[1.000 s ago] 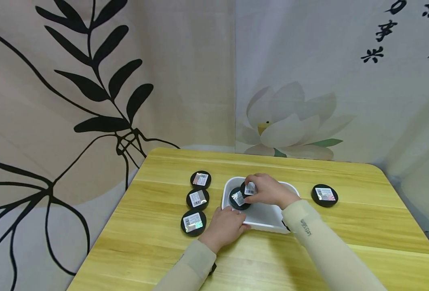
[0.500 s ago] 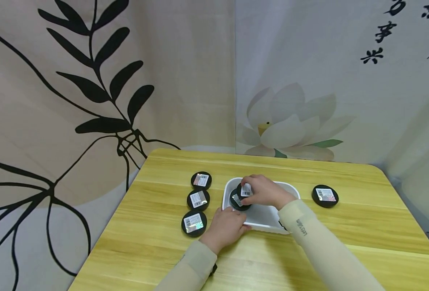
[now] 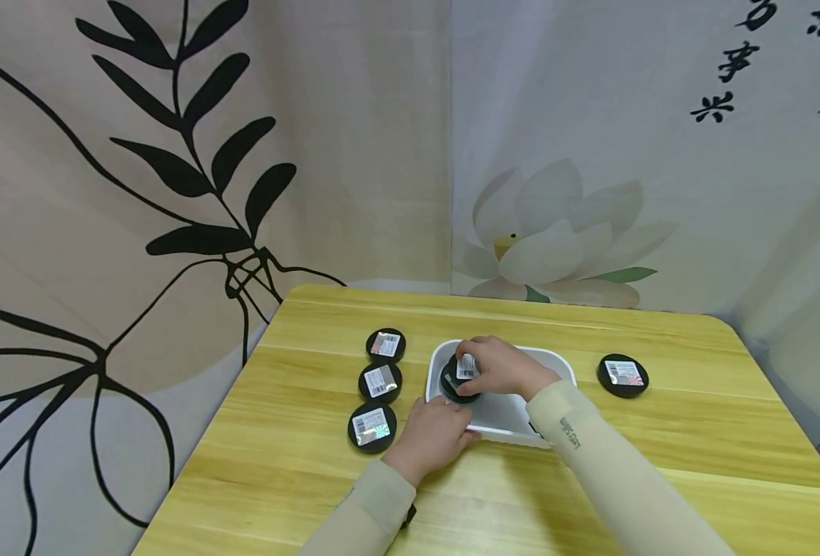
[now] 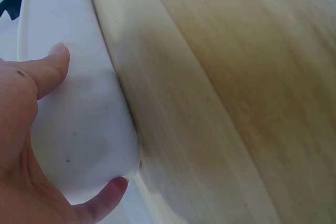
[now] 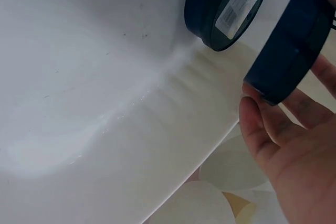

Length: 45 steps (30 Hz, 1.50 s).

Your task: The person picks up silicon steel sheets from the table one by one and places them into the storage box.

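Observation:
My right hand (image 3: 503,367) pinches a flat round black container (image 5: 294,45) with a barcode label on top. It holds it tilted inside the white plastic tray (image 3: 510,413). Just below, a second black container (image 5: 226,9), also labelled, sits at the tray's left end; in the head view the held one partly covers it. My left hand (image 3: 431,436) grips the tray's near left corner. In the left wrist view the thumb lies along the tray's outer wall (image 4: 79,124), and a fingertip presses round its corner.
Left of the tray, three labelled black containers stand in a column: far (image 3: 385,345), middle (image 3: 380,382) and near (image 3: 371,427). Another black container (image 3: 622,376) lies to the right. All rest on a wooden table (image 3: 695,463) before a printed curtain (image 3: 368,154).
My right hand has shifted slightly left with the container, which now covers more of the one beneath. The left hand keeps its grip on the tray corner.

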Available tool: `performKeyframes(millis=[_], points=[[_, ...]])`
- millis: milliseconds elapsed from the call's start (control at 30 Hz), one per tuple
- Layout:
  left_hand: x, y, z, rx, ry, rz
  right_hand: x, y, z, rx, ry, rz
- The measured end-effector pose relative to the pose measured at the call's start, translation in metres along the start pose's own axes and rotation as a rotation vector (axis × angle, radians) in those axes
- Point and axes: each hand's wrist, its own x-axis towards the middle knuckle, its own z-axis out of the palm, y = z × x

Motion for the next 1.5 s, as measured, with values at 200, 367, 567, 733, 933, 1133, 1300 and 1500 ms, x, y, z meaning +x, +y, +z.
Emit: performKeyframes(millis=[200,367,567,733,933,1133,1300,1500], points=[[0.001,0.0,0.0,0.004,-0.003,0.0,0.002,0.001,-0.001,-0.005,-0.013,0.001],[0.0,0.0,0.001,0.01,0.0,0.003,0.004,0.001,0.001,0.013,-0.021,0.002],[0.0,-0.001,0.002,0.016,0.012,0.005,0.006,-0.003,0.002,-0.003,-0.013,0.001],[-0.001,-0.002,0.005,0.01,0.02,0.007,0.009,-0.007,0.005,-0.025,-0.004,-0.022],[-0.001,-0.002,0.005,0.024,0.042,0.008,0.012,-0.005,0.014,-0.048,0.004,-0.045],[0.0,0.0,0.003,0.034,0.024,0.001,0.012,-0.004,0.019,-0.017,-0.001,-0.028],[0.0,0.0,0.001,0.034,0.005,-0.011,0.013,-0.004,0.02,-0.044,-0.011,-0.023],[0.0,0.001,0.0,0.036,0.017,-0.008,0.015,-0.002,0.024,-0.104,-0.01,-0.02]])
